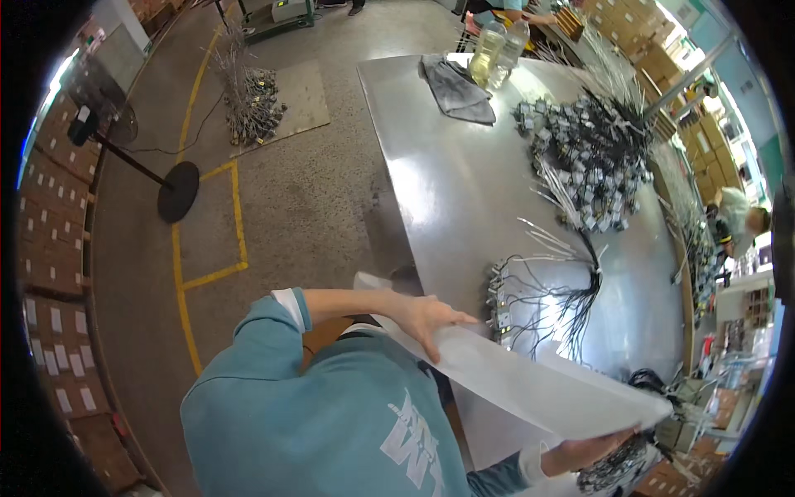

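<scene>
A long white translucent sheet or bag (538,385) stretches across my front, from beside my left wrist to the table's near right part. My left hand (424,319) lies against its upper edge, index finger stretched out and thumb spread apart over the white material. At the other end, my right hand (592,451) grips the sheet's lower edge from underneath; its fingertips are partly hidden. Just beyond the sheet lies a fanned-out bundle of black wires (571,302), with a row of small connectors (499,302) along its left side.
A metal table (451,182) carries a heap of grey connectors with cables (588,157), a grey cloth (460,91) and two clear bottles (501,54). On the floor stand a fan base (178,192) and another cable pile (252,103). Stacked cartons (62,207) line the left. Other people work beyond the table.
</scene>
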### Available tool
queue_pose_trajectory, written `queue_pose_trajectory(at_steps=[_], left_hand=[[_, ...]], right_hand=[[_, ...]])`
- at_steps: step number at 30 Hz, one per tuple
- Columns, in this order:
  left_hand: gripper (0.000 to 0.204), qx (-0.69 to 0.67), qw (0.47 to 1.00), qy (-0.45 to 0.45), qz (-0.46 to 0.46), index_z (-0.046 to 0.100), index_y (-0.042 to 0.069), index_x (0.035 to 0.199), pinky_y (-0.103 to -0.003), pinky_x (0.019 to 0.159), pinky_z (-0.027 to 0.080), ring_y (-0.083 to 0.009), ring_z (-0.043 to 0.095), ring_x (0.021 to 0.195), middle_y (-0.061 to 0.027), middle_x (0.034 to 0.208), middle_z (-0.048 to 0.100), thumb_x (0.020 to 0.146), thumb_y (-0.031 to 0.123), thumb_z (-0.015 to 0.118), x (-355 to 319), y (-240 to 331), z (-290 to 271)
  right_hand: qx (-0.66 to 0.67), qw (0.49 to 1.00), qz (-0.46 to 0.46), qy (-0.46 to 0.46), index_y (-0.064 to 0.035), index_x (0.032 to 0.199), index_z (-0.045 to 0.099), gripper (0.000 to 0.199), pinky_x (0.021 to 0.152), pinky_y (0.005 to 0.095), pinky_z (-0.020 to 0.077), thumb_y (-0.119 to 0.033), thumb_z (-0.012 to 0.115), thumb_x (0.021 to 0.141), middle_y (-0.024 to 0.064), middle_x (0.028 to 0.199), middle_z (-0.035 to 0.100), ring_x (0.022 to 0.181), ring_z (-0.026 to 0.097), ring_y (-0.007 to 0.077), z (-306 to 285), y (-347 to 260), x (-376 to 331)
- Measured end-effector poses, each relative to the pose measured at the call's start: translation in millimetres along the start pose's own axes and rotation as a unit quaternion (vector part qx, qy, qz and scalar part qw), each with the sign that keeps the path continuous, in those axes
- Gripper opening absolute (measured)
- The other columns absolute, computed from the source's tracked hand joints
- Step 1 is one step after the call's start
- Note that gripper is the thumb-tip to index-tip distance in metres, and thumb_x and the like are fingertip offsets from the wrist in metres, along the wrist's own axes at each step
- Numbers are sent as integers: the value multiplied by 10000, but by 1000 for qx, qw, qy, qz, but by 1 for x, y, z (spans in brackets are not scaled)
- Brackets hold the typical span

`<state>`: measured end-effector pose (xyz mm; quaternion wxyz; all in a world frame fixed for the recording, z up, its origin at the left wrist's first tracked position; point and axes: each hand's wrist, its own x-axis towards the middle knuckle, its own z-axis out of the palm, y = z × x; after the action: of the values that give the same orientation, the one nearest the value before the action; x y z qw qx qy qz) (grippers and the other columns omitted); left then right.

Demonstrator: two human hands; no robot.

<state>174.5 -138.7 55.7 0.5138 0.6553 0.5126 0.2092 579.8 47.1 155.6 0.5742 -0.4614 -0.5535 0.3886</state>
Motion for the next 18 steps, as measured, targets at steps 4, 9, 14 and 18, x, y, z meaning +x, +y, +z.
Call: queue_pose_trajectory(at_steps=[4,9,14,18], left_hand=[[695,-27,999,21,13,638,80,1417,-412,971,551,-333,714,1123,-197,1173,749,830,375,868,-8,-16,-4],[443,-69,994,73,47,715,38,1239,-405,899,557,-316,728,1036,-187,1081,758,908,320,800,-18,-15,3],[372,-175,916,327,151,697,17,1252,-423,928,543,-307,715,1055,-195,1137,744,997,288,694,28,20,4],[573,-292,922,220,131,582,42,1451,-407,1054,505,-294,651,1235,-204,1350,672,1061,459,622,62,81,-1]], right_hand=[[-61,998,-15,-28,43,1416,569,489,861,350,531,-245,694,1042,144,1196,701,1049,655,252,-80,19,34],[-132,989,-20,-65,27,1508,505,584,951,393,538,-242,690,1024,211,1315,682,1178,654,338,-53,17,-26],[-108,985,-12,-136,-25,1522,500,444,928,328,533,-202,563,1121,88,1111,619,1104,608,166,53,-12,-74],[-16,959,130,-251,-12,1541,485,470,655,197,319,-50,593,1085,-54,833,501,744,443,34,122,-34,-119]])
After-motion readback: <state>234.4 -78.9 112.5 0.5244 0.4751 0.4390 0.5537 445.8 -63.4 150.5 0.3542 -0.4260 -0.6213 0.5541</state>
